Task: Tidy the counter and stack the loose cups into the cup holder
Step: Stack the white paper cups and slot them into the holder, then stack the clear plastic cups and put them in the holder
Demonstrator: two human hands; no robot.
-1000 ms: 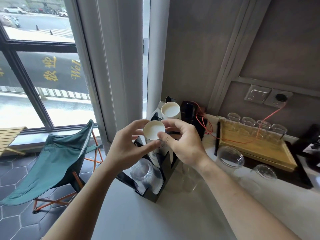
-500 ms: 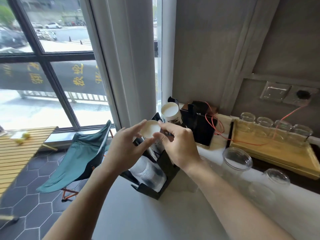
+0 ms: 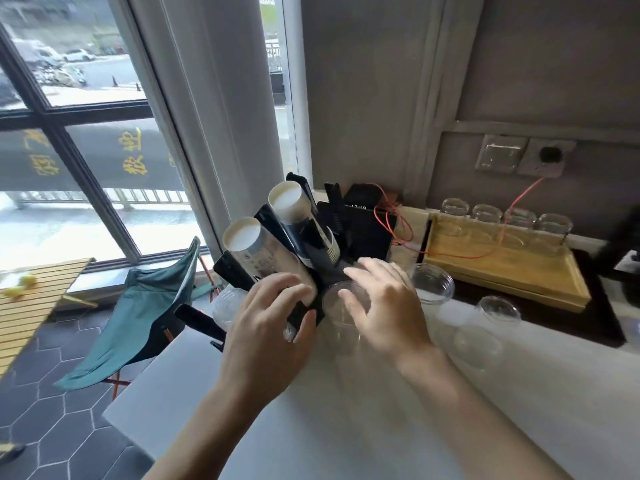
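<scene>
The black cup holder [image 3: 360, 233] stands tilted at the counter's left end. Two stacks of white paper cups [image 3: 242, 235] [image 3: 285, 199] lie in its upper slots, and a stack of clear cups [image 3: 225, 306] sits in a lower slot. My left hand [image 3: 266, 323] grips the holder's front edge, fingers over the lower end of the nearer paper cup stack. My right hand [image 3: 384, 306] hovers with fingers spread over a clear plastic cup [image 3: 341, 308] standing next to the holder. Loose clear cups [image 3: 431, 284] [image 3: 497, 311] stand further right.
A wooden tray [image 3: 502, 271] with several glass jars sits on a black mat at the back right, with a red cable across it. A black box [image 3: 367, 223] stands behind the holder. The counter's left edge drops to a tiled floor with a green folding chair [image 3: 145, 306].
Both hands held a white paper cup at the top of the nearer stack. That cup now sits on the stack, and both hands have dropped to the holder's base and the clear cup.
</scene>
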